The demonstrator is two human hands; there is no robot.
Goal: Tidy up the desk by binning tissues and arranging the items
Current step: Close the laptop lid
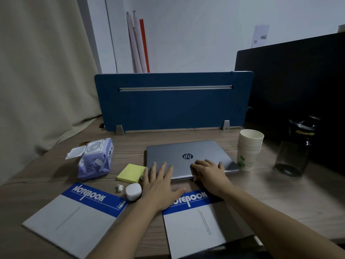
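Hands: left hand (160,181) and right hand (209,170) lie flat, fingers spread, gripping nothing, on the closed laptop (186,156).
Risk: sliding it right could topple the paper cup stack (249,149).

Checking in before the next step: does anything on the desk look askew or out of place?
Yes. The wet-wipes pack stands with its lid flipped open. The left notebook lies skewed to the desk edge. One loose earbud sits outside its white case. Both hands rest on the closed laptop.
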